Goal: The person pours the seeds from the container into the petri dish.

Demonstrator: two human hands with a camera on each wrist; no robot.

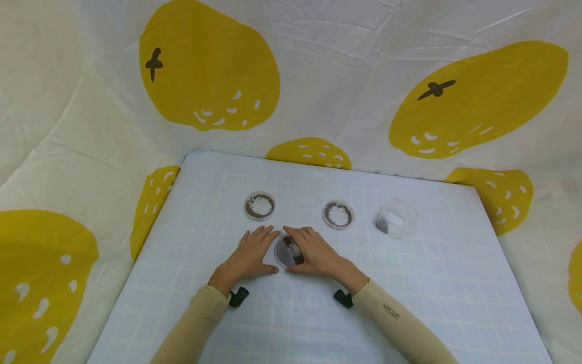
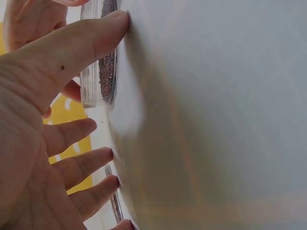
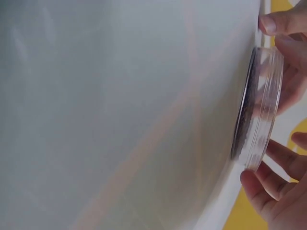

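A clear round petri dish [image 1: 284, 253] with dark grainy matter inside sits on the table between both hands. My right hand [image 1: 320, 254] grips it from the right, fingers at the far rim and thumb at the near side. In the right wrist view, its fingertips [image 3: 249, 179] touch the clear rim of the dish [image 3: 261, 105]. My left hand [image 1: 250, 257] is spread at the left of the dish, fingers apart and thumb close to the near rim. The left thumb [image 2: 91, 40] crosses in front of the dish in the left wrist view; contact cannot be told.
Two more petri dishes with dark matter and white bits stand farther back, one at the left [image 1: 259, 206], one at the right [image 1: 338, 214]. A clear plastic container [image 1: 402, 218] with something grey-dark stands right of them. A pale checked cloth [image 1: 204, 202] covers the table.
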